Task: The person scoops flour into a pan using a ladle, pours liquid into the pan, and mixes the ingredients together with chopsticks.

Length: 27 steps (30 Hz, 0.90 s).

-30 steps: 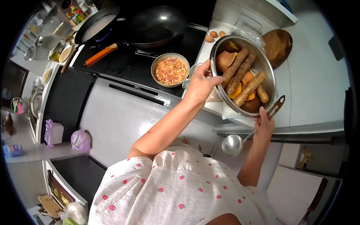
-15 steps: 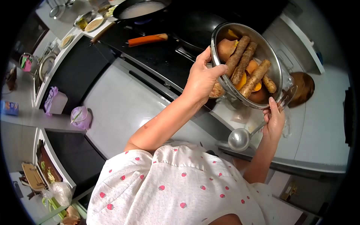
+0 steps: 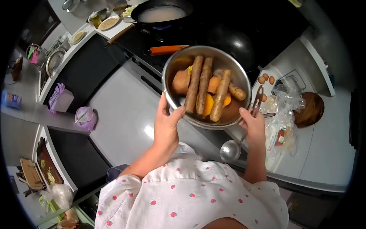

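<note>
Both hands carry a round metal pot (image 3: pixel 244 68) in front of my body, above the floor and the stove's front edge. My left hand (image 3: pixel 167 124) grips its near left rim, thumb on top. At the near right rim, my right hand (image 3: pixel 253 126) holds the pot together with a ladle (image 3: pixel 230 151), whose bowl hangs below the hand while its handle sticks up past the fingers. Inside lie several long brown yams (image 3: pixel 205 86), an orange-brown sweet potato (image 3: pixel 180 82) and bright orange pieces (image 3: pixel 208 104).
On the black stove stand a wok with cloudy liquid (image 3: pixel 162 14) and a dark pan (image 3: pixel 234 44) with an orange handle (image 3: pixel 167 49). Eggs (image 3: pixel 265 77), plastic bags (image 3: pixel 284 103) and a round wooden board (image 3: pixel 310 110) are on the right counter. A lilac-lined bin (image 3: pixel 84 118) stands at left.
The pot has moved left and closer to my body, with both hands and the ladle. It sits more level. Eggs and plastic bags on the right counter have come into view.
</note>
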### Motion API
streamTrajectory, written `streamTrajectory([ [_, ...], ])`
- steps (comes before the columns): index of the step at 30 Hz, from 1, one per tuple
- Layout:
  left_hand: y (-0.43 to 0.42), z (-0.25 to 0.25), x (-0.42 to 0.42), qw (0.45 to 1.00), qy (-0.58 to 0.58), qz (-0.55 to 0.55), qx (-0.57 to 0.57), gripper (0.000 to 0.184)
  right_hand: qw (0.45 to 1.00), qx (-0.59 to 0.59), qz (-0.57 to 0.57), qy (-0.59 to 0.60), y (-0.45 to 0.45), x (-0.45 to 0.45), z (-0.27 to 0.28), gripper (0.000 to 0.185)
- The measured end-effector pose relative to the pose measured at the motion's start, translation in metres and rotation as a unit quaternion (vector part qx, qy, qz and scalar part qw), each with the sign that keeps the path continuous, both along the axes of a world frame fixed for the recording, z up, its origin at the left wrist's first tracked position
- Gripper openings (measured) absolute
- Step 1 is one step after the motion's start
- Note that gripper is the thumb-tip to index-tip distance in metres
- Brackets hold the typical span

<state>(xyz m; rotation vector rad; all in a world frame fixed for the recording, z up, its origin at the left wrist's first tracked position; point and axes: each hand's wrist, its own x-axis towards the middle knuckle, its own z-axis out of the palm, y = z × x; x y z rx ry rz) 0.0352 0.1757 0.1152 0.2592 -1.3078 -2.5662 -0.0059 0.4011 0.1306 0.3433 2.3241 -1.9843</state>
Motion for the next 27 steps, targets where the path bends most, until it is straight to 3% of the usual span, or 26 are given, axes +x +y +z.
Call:
streamTrajectory([
  [6, 0.006, -0.023, 0.036, 0.994, -0.084, 0.057, 0.03, 0.057, 0.995, -0.033, 0.092, -0.025, -0.003, 0.006, -0.023, 0.021],
  [12, -0.029, -0.068, 0.032, 0.986, -0.147, 0.076, -0.03, 0.05, 0.988, 0.053, 0.115, -0.093, -0.04, -0.014, -0.075, 0.028],
  [19, -0.094, -0.103, -0.035, 0.986, -0.139, 0.084, -0.041, 0.043, 0.989, 0.067, 0.104, -0.085, -0.105, -0.071, -0.107, 0.027],
  [22, -0.122, -0.128, -0.07, 0.992, -0.102, 0.064, -0.048, 0.042, 0.99, 0.065, 0.1, -0.074, -0.127, -0.105, -0.145, 0.027],
  [24, -0.147, -0.157, -0.089, 0.987, -0.13, 0.053, -0.077, 0.047, 0.993, 0.014, 0.084, -0.08, -0.14, -0.118, -0.158, 0.029],
  [25, -0.153, -0.166, -0.1, 0.988, -0.129, 0.058, -0.067, 0.05, 0.989, 0.064, 0.091, -0.095, -0.142, -0.119, -0.139, 0.028],
  [26, -0.146, -0.157, -0.107, 0.982, -0.154, 0.079, -0.072, 0.051, 0.989, 0.052, 0.08, -0.111, -0.147, -0.124, -0.139, 0.029],
  [27, -0.154, -0.134, -0.096, 0.996, -0.07, 0.021, -0.057, 0.048, 0.987, 0.113, 0.089, -0.076, -0.174, -0.135, -0.144, 0.029],
])
